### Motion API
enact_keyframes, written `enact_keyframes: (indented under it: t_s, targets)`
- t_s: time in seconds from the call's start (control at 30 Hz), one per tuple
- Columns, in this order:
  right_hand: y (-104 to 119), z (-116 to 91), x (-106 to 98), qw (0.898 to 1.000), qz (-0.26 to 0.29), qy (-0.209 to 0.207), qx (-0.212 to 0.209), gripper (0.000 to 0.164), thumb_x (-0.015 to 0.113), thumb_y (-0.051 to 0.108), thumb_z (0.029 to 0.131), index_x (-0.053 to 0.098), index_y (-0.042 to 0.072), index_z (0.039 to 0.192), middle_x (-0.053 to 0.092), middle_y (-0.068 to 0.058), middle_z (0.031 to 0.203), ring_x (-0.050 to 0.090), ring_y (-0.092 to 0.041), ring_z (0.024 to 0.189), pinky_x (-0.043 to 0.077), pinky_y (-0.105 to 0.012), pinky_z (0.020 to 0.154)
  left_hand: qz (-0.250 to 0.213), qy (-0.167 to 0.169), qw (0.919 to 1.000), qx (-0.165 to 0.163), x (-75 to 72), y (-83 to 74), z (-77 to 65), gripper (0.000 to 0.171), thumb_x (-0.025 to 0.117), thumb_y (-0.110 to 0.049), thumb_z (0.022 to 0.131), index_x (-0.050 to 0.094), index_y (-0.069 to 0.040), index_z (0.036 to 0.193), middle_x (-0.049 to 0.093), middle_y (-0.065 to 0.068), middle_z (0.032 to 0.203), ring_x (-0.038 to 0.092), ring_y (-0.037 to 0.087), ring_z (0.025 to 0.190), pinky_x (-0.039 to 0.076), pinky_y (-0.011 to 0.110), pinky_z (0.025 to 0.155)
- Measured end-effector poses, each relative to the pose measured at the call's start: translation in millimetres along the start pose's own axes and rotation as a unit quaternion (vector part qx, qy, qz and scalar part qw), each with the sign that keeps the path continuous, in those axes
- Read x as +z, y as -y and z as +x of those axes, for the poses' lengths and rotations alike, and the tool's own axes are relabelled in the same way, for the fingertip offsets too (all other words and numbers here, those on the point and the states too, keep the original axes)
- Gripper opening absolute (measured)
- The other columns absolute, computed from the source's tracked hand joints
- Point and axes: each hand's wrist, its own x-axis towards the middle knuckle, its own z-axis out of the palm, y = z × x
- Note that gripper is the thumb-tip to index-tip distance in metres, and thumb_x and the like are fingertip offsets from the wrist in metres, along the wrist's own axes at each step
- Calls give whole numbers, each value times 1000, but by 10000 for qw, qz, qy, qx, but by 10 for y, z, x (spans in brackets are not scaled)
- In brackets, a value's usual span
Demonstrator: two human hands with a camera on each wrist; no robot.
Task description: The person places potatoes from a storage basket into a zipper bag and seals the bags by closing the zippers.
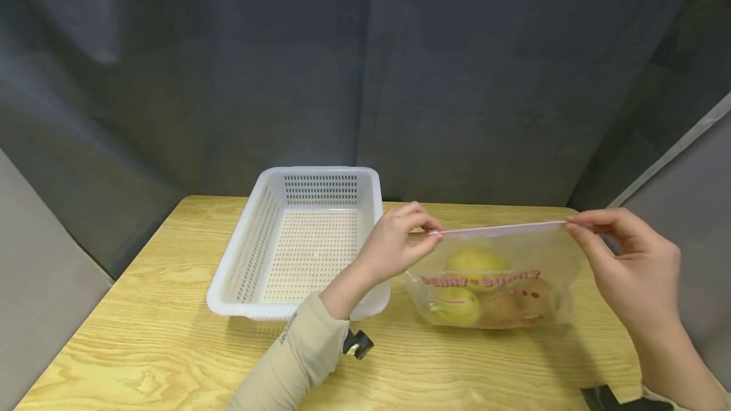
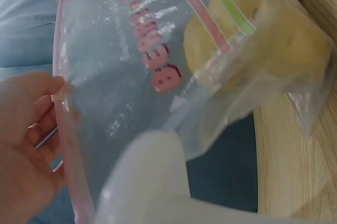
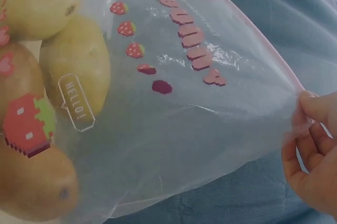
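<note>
A translucent zip bag (image 1: pixel 508 246) with a pink top strip and strawberry print stands at the right of the table. Inside it lie several rounded yellow to brownish fruits (image 3: pixel 79 66), their exact kind unclear through the plastic. My left hand (image 1: pixel 400 236) pinches the pink strip near its left end, around a small pale slider. At the strip's right corner, my right hand (image 1: pixel 634 265) pinches the bag's edge between thumb and fingers. The strip is stretched nearly straight between both hands. Whether the seal is closed along its whole length cannot be told.
Left of the bag stands a white perforated plastic basket (image 1: pixel 237 252) with no contents visible. Both rest on a wood-grain table (image 1: pixel 143 335). Dark curtains (image 1: pixel 285 68) hang behind the table's far edge. My left forearm passes over the basket's near right corner.
</note>
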Motion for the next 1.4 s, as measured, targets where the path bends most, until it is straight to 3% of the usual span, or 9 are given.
enact_keyframes:
  t_s: [0.23,0.43,0.77,1.13,1.4]
  targets:
    - [-34,21,-63,10000,-47,-12,-57,12,64,-16,73,64,-11,84,62,23,82,57,7,73,41,-6,68,217,-197,9996,-30,-44,34,-26,5,64,-8,79,67,-10,83,60,-3,83,56,7,80,45,15,75]
    - [-86,13,-109,9992,277,-120,258,12,62,-16,74,63,-14,86,65,20,82,58,6,73,41,-6,68,292,-259,9992,-42,-88,64,-27,4,64,-9,80,67,-10,83,60,-3,82,56,7,79,45,18,77]
    - [-138,9,-154,9980,-129,-216,587,12,64,-13,74,65,-11,86,63,25,81,57,8,71,41,-5,69,238,-331,9987,-290,-208,122,-78,5,65,-7,79,67,-10,82,59,-2,82,57,8,80,49,23,75]
    - [-183,22,-203,9949,-167,-358,927,13,65,-12,74,64,-12,87,62,24,76,57,7,68,41,-7,72,387,-512,9974,-330,-353,240,-144,7,64,-7,78,68,-10,83,59,-3,80,56,6,76,46,19,71]
    - [-177,20,-205,9935,-118,-389,1062,13,65,-12,74,64,-12,87,62,22,75,57,5,68,42,-8,71,437,-459,9974,-357,-412,236,-155,6,64,-11,80,69,-11,84,59,-3,80,55,6,77,45,19,70]
